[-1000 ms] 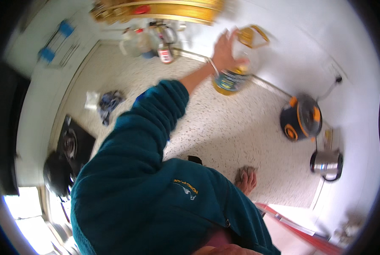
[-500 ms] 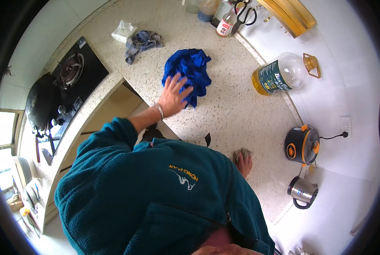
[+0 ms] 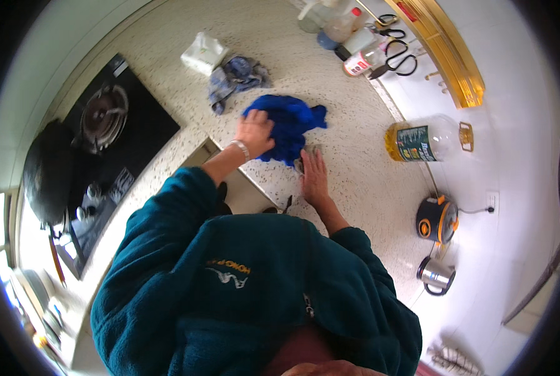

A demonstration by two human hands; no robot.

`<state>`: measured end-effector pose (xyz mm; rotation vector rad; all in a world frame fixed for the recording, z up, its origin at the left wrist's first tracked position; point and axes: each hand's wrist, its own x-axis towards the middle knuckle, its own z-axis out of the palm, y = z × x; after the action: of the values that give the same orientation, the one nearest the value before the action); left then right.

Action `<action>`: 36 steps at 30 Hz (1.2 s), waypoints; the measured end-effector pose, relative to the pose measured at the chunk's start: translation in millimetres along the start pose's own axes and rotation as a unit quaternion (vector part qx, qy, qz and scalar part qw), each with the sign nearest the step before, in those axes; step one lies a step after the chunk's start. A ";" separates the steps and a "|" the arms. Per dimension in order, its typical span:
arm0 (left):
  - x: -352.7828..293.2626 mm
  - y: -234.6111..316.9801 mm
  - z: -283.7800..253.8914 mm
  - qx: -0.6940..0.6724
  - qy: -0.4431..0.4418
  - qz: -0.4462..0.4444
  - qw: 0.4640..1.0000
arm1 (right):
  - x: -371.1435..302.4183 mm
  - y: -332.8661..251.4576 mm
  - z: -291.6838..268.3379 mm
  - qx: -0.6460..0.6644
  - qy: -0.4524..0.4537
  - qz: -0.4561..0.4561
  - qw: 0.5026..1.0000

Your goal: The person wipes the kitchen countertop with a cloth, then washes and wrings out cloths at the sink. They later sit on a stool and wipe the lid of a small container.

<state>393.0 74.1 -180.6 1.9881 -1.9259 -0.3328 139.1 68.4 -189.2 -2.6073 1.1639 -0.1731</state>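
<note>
A crumpled blue cloth (image 3: 292,128) lies on the speckled stone counter (image 3: 355,188). My left hand (image 3: 254,133) rests on the cloth's left side with its fingers curled into the fabric. Just below the cloth, my right hand (image 3: 314,178) lies flat on the counter. Its fingertips reach the cloth's lower edge, where a small grey patch shows. Both arms are in dark teal fleece sleeves.
A large oil bottle (image 3: 427,141) lies on its side by the white wall. An orange and black cooker (image 3: 436,219) and a steel kettle (image 3: 435,274) stand further right. Scissors (image 3: 396,59), bottles (image 3: 355,50), a grey rag (image 3: 236,75), a gas hob (image 3: 108,122) and a black wok (image 3: 48,169) surround the area.
One second ago a hand reached up to the oil bottle. Since then my left hand has settled on the blue cloth, and my right hand has slid from the counter edge up to the cloth.
</note>
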 end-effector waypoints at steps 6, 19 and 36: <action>-22.6 -44.0 -18.5 -0.018 0.053 -0.071 0.996 | 30.1 5.5 -6.4 -0.036 -0.013 -0.005 0.999; -37.7 -51.8 -7.4 0.089 0.095 -0.145 0.981 | 113.9 31.0 15.4 0.015 0.119 -0.119 0.986; -30.5 -25.1 -12.3 0.132 0.038 -0.227 0.964 | -70.6 305.6 -248.8 0.373 0.380 0.301 0.792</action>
<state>419.5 105.8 -181.9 2.5742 -1.5149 -0.1120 -180.2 -124.3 -43.6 -1.3670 1.6389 -1.3138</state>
